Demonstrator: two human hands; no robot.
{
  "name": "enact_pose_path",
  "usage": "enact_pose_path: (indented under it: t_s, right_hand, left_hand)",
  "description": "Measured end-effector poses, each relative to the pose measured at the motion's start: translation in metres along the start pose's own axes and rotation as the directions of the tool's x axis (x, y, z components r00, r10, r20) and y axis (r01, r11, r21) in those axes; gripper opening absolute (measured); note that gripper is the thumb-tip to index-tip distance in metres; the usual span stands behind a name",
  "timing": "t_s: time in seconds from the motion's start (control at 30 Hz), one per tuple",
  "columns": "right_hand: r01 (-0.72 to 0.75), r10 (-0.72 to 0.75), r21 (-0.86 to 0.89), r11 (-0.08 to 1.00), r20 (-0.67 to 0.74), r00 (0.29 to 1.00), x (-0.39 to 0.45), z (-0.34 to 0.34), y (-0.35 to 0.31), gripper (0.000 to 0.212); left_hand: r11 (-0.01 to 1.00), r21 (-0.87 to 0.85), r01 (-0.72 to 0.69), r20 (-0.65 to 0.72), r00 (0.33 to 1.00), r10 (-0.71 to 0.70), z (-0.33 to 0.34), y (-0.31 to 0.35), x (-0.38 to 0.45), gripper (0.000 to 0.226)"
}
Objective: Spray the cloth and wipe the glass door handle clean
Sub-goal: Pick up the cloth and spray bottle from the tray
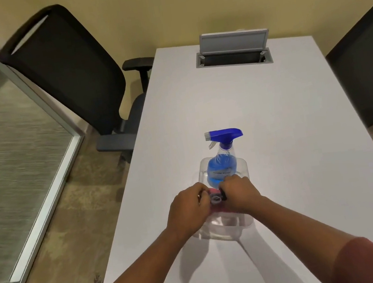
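Pink cloth (214,191), folded or bunched, mostly hidden between both hands, lying at the near end of a clear plastic rectangular tub (227,228) on the white table (275,128). Only a small strip of pink visible; small dark and grey ring-shaped items (216,199) on top of it, identity unclear. Left hand (188,210) curled over the cloth's left side, fingers narrow and bent inward; right hand (237,191) likewise closed down on the right side, fingertips tucked. Whether either hand truly grips the cloth or only the small items: cannot tell. Clear spray bottle with blue liquid and blue trigger head (223,157) upright in the far end of the same tub, just beyond the hands, nozzle pointing left, untouched. Judged progress: very early. Cloth not yet lifted out, no spraying done, bottle not yet in hand. Remaining: free the cloth, take up the bottle, wet the cloth, go to the door, wipe the handle. Glass partition with metal frame (32,120) at left, floor beside it; door handle itself not in view. Black mesh office chair (66,69) at the table's left edge, second dark chair (367,65) at right, grey flip-up cable box (233,48) at the table's far end.
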State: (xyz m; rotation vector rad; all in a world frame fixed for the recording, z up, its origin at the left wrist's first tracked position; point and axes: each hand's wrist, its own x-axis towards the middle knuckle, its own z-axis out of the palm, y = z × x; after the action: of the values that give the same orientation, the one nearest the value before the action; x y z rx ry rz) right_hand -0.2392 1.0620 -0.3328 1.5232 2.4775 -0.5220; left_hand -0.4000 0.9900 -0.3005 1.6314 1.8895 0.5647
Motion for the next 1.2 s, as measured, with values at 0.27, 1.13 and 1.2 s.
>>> enact_pose_path:
  t_s: [0.27,1.13,1.2]
  right_hand:
    - [0.036,-0.004,0.19,0.981,-0.17,0.985,-0.047,-0.067,-0.002,0.023]
    - [0.232,-0.18,0.367,0.901,-0.169,0.969,-0.089,-0.07,-0.03,0.049]
    - [0.238,-0.147,0.393,0.888,-0.247,0.958,-0.086,-0.071,-0.03,0.03]
  left_hand:
    - [0.846,-0.481,0.228,-0.159,0.927,-0.34,-0.022,0.004,0.005,0.028]
    - [-0.029,-0.915,0.402,0.382,0.844,-0.377,-0.021,0.029,-0.006,0.035]
    - [0.01,-0.92,0.392,0.357,0.847,-0.394,-0.02,0.028,-0.006,0.045]
